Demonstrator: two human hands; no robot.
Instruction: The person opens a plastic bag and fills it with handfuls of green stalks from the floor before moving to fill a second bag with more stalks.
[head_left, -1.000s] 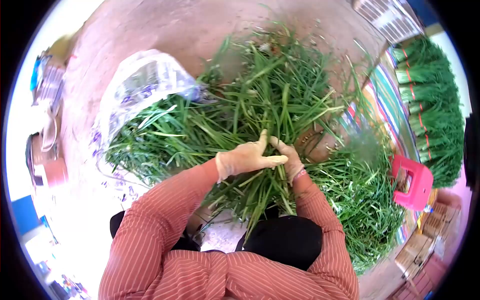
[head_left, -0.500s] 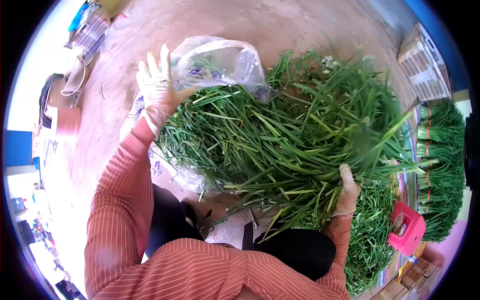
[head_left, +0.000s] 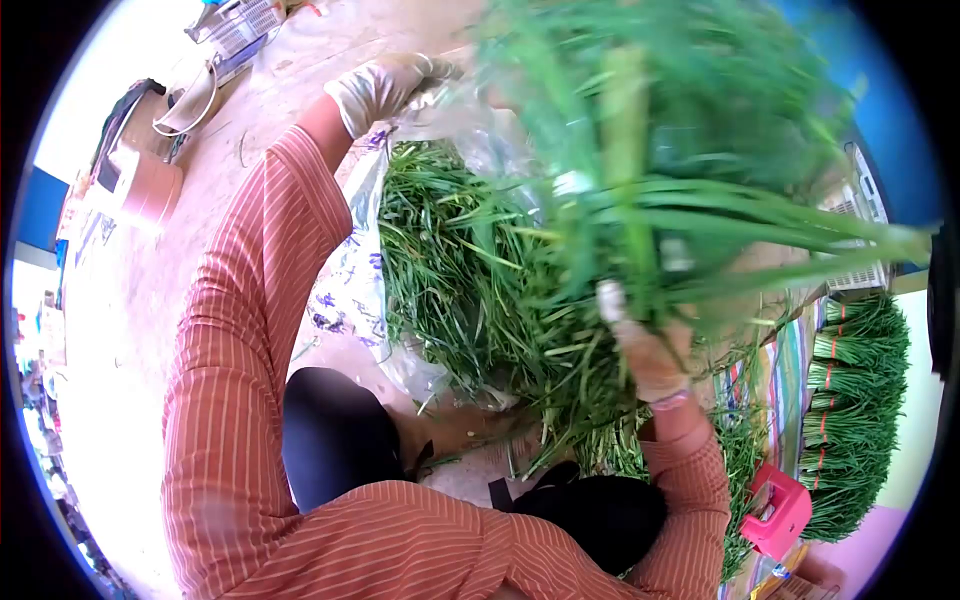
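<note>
My gloved left hand is at the upper left, its fingers closed at the edge of a clear plastic bag. Inside and over that bag lies a pile of long green stalks. On the right, my gloved right hand grips a large bunch of green stalks, which is lifted and blurred and fills the upper right of the view. Some of its stalks stretch out toward the right edge.
Tied green bundles with red bands stand in a row at the right on a striped mat. A pink plastic object is at the lower right. A pink container sits at the left.
My right hand has raised the bunch up toward the camera. My left hand, spread before, has moved up and right and closed on the bag's edge. The view has shifted slightly.
</note>
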